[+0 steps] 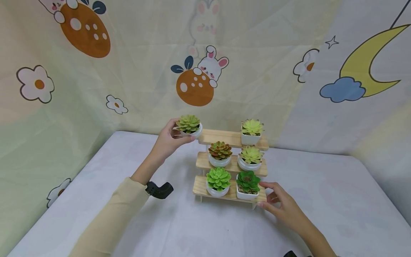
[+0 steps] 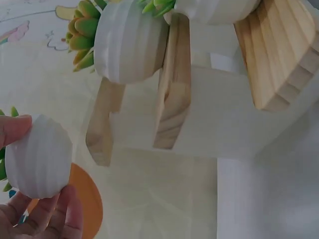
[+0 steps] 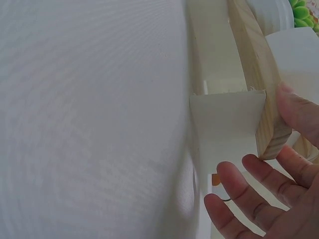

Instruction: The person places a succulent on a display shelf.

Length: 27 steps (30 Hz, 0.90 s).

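Note:
My left hand holds a small succulent in a round, ribbed white pot, thumb on one side and fingers on the other. That plant is beside the left end of the top board of a three-tier wooden plant stand. At the stand's lower right corner, my right hand pinches the end of the bottom board between thumb and index finger; the other fingers extend below it. A dark green succulent in a square white pot sits right beside these fingertips.
On the top board's right stands a light green succulent. The middle board carries a reddish succulent and a yellow-green one; a bright green one is bottom left. Under the stand lies a white cloth; a printed curtain hangs behind.

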{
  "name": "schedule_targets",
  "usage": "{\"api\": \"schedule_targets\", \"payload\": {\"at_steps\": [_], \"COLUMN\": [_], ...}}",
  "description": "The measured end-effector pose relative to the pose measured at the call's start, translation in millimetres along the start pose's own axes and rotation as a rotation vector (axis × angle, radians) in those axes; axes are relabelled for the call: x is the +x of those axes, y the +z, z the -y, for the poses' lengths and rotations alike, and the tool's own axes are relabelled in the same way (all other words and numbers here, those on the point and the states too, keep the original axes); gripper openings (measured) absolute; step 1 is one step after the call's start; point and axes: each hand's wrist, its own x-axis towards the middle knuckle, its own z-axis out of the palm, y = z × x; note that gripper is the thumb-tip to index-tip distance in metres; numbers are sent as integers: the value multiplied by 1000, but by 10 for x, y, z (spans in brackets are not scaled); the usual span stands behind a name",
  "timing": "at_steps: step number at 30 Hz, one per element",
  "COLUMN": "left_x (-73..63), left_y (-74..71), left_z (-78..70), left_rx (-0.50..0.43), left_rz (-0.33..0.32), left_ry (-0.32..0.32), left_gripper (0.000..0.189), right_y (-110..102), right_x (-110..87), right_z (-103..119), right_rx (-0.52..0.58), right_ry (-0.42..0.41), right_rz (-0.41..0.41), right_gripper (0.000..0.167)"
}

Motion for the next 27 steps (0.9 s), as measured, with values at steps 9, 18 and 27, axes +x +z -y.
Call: {"api": "schedule_targets", "payload": {"at_steps": [9, 18, 27], "left_x": [125, 200, 205], "left_y": [327, 475, 559], "left_z": [-116, -196, -186], "left_rx": [19, 4, 12], "left_rz": [57, 94, 130], "left_ry": [83, 74, 48], "left_gripper": [57, 58, 54], "right_y": [1, -14, -6], "right_x": [-2, 8, 0], "right_z": [0, 22, 7], "right_rx": [-5, 9, 2], "right_ry": [4, -5, 5], "right_rz": [4, 5, 1], "right_gripper": [51, 50, 49]}}
